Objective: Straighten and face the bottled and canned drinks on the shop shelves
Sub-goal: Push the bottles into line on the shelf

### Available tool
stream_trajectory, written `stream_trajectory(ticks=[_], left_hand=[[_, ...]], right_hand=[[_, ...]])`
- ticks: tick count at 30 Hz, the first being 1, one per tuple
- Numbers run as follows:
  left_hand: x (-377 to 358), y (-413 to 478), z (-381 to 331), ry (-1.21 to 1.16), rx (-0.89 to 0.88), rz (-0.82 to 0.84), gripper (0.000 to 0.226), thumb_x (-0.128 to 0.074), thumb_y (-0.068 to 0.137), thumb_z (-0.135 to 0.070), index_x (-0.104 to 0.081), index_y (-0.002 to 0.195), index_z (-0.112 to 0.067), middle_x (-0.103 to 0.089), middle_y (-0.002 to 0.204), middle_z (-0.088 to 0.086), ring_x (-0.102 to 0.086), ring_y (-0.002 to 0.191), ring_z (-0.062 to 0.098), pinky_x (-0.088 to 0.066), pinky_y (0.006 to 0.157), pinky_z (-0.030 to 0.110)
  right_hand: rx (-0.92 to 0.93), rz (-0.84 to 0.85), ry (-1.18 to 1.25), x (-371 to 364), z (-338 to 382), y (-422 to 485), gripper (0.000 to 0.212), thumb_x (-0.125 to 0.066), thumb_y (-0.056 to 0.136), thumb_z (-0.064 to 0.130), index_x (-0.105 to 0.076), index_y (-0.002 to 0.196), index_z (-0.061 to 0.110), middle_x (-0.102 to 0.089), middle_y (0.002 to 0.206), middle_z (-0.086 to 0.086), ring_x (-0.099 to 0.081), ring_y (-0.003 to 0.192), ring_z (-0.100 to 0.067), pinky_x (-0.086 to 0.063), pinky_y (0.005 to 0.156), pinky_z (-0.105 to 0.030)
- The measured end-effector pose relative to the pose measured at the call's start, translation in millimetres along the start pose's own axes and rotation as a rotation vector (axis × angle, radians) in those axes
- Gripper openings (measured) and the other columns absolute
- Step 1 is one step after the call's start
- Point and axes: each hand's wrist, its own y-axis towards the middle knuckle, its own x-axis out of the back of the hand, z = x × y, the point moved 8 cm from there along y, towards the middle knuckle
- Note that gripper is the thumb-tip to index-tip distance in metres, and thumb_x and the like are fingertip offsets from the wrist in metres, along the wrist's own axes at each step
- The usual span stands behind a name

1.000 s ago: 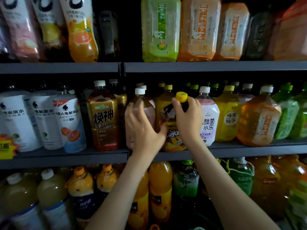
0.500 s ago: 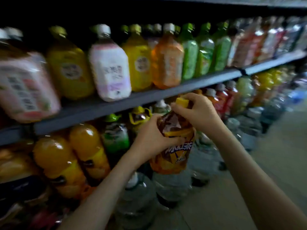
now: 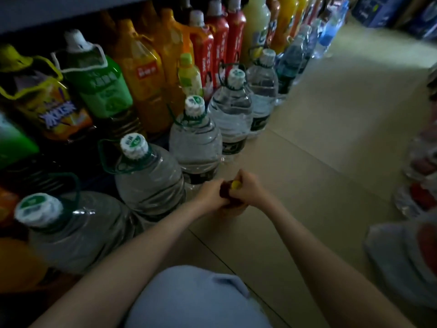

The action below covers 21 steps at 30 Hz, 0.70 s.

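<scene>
Now: bottle [image 3: 224, 191] is held low over the floor [image 3: 319, 138], just beside the row of water jugs [image 3: 149, 176] that lines the floor's shelf-side edge. Left hand [image 3: 209, 196] is curled round the bottle's shoulder; right hand [image 3: 251, 191] is curled round the neck, with the yellow cap [image 3: 236, 185] showing between thumb and fingers.

Judged step: placing the bottle by the jugs. To do it well:
- hold it upright and land the base flat
- turn the label to the aisle before letting go
- release the neck last
- avoid nudging the nearest jug

Not readable:
- the label and base, covered by both hands
- whether the base touches the floor
- the bottles at the right edge, blurred and cut off
- the dim shelf stock at the left edge, which a knee [image 3: 189, 299] partly blocks
</scene>
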Motion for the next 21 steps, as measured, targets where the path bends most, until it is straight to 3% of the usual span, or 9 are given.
stream_trajectory(ticks=[6, 10, 12, 16, 21], left_hand=[[-23, 10, 22, 0.003, 0.055, 0.081, 0.035, -0.07, 0.08, -0.018, -0.063, 0.111, -0.005, -0.066, 0.107, 0.012, -0.06, 0.101, 0.025, -0.043, 0.075, 0.028], [12, 5, 14, -0.058, 0.095, 0.025, 0.055, -0.072, 0.081, -0.024, -0.05, 0.13, -0.01, -0.058, 0.123, 0.005, -0.057, 0.109, 0.019, -0.047, 0.09, 0.028], [55, -6, -5, -0.082, 0.054, -0.05, 0.054, -0.071, 0.082, -0.028, -0.051, 0.13, -0.012, -0.059, 0.124, 0.003, -0.056, 0.11, 0.017, -0.047, 0.093, 0.029], [168, -49, -53, -0.142, -0.053, -0.285, 0.04, -0.067, 0.086, -0.03, -0.057, 0.122, -0.017, -0.064, 0.114, -0.003, -0.059, 0.102, 0.01, -0.047, 0.082, 0.022], [318, -128, -77, -0.115, -0.114, -0.806, 0.026, -0.067, 0.085, -0.025, -0.065, 0.11, -0.017, -0.068, 0.101, -0.003, -0.062, 0.099, 0.01, -0.043, 0.079, 0.017]], right_hand=[[-0.086, 0.023, 0.063, -39, -38, 7, 0.034, -0.073, 0.076, 0.015, -0.04, 0.078, 0.013, -0.049, 0.073, -0.003, -0.048, 0.077, -0.024, -0.029, 0.06, -0.028], [-0.079, 0.242, -0.22, -30, -20, 13, 0.031, -0.07, 0.081, 0.03, -0.05, 0.096, 0.011, -0.059, 0.103, -0.013, -0.056, 0.094, -0.026, -0.046, 0.075, -0.036], [-0.065, 0.286, -0.297, -4, 7, 18, 0.042, -0.068, 0.083, 0.034, -0.055, 0.113, 0.009, -0.059, 0.115, -0.011, -0.056, 0.104, -0.026, -0.048, 0.084, -0.035], [0.225, -0.044, -0.199, 84, 140, 29, 0.037, -0.061, 0.088, 0.032, -0.057, 0.117, 0.01, -0.063, 0.109, -0.008, -0.059, 0.103, -0.026, -0.047, 0.079, -0.031], [0.545, -0.389, 0.106, 158, 306, 27, 0.027, -0.062, 0.087, 0.025, -0.057, 0.104, 0.005, -0.063, 0.099, -0.015, -0.058, 0.096, -0.031, -0.042, 0.08, -0.037]])
